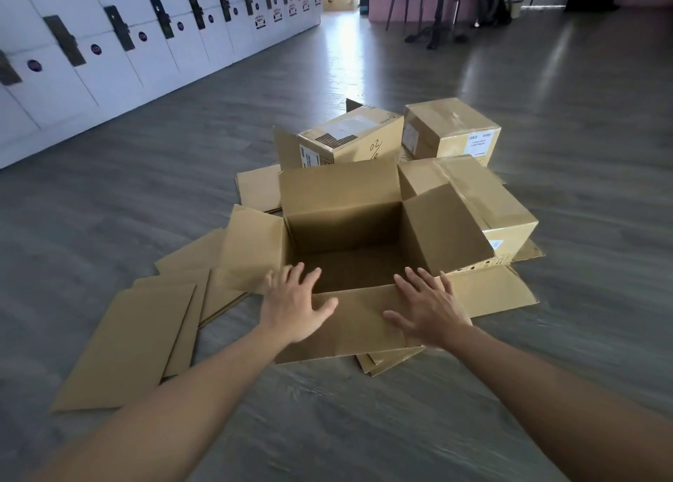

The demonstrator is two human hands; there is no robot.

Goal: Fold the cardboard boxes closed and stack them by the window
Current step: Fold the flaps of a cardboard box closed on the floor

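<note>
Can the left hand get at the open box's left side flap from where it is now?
Probably yes. The left hand lies open on the open box's near flap, and the left side flap stands just beyond its fingertips with nothing between them.

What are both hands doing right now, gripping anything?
Left hand: open, fingers spread on the near flap of the open cardboard box, gripping nothing.
Right hand: open, fingers spread on the same flap, gripping nothing.

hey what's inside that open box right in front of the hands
Nothing visible: the open box shows only bare cardboard walls and a shadowed floor. The near strip of its floor is hidden behind the front flap, where both hands, left hand and right hand, reach.
</note>
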